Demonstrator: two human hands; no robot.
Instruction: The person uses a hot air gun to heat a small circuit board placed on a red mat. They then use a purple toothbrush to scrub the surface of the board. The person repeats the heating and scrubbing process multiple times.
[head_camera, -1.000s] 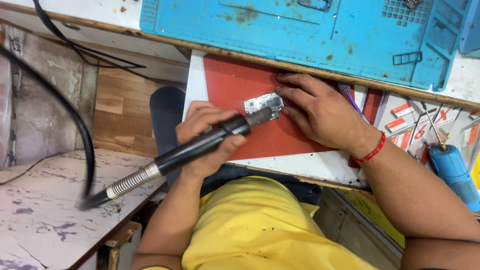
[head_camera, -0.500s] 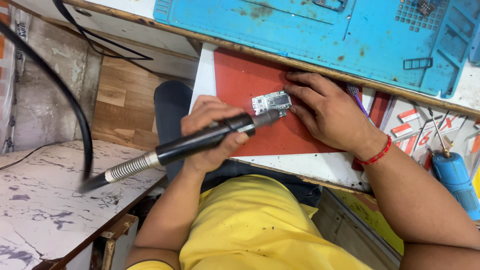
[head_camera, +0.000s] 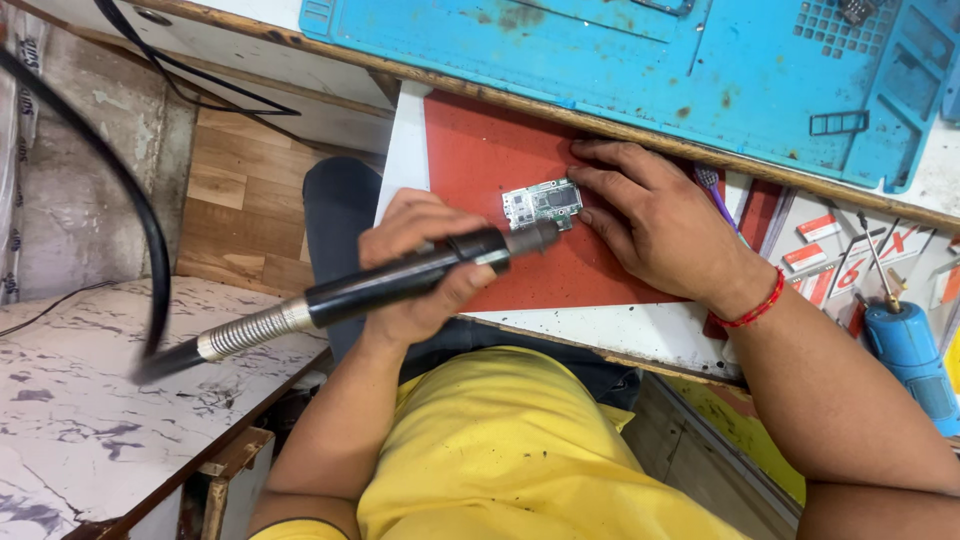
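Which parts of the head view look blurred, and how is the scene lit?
Head view: the black cable at the left smears with motion blur; the circuit board, the tool and both hands stay sharp; lighting is even and soft, with faint shadows on the red mat and no glare.

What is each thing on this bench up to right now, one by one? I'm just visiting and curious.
Left hand: wrapped around the black hot-air wand.
Black hot-air wand: held tilted, nozzle at the board's edge.
Small circuit board: flat on the red mat, bare.
Right hand: fingers pressed beside the board, steadying it.
Red mat: flat on the white shelf.
Blue screwdriver: lying untouched at right.
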